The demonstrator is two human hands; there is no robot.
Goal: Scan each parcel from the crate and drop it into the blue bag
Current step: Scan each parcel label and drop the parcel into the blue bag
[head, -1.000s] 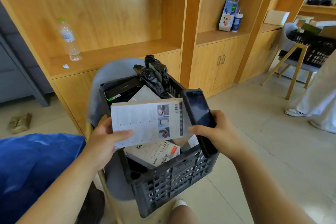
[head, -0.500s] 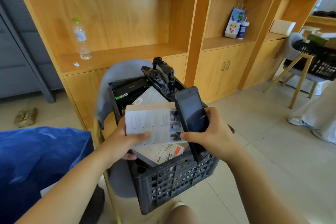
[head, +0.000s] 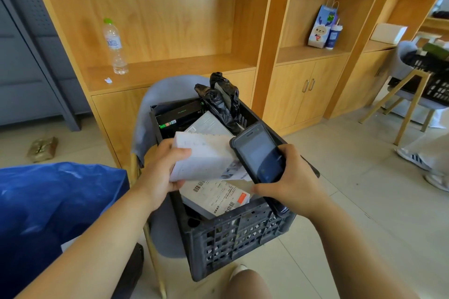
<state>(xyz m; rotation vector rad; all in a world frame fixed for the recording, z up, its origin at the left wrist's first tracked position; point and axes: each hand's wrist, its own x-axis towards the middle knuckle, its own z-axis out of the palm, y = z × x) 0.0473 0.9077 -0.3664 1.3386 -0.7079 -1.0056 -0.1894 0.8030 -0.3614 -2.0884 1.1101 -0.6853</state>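
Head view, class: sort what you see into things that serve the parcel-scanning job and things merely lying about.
Job: white parcel in the left hand; scanner in the right hand; black crate; labelled parcel inside it; blue bag.
Lying about: water bottle; gift bag; white box; wrapped packet.

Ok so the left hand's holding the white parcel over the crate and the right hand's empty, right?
No: the head view shows the right hand gripping a dark scanner. The left hand does hold the white parcel over the crate.
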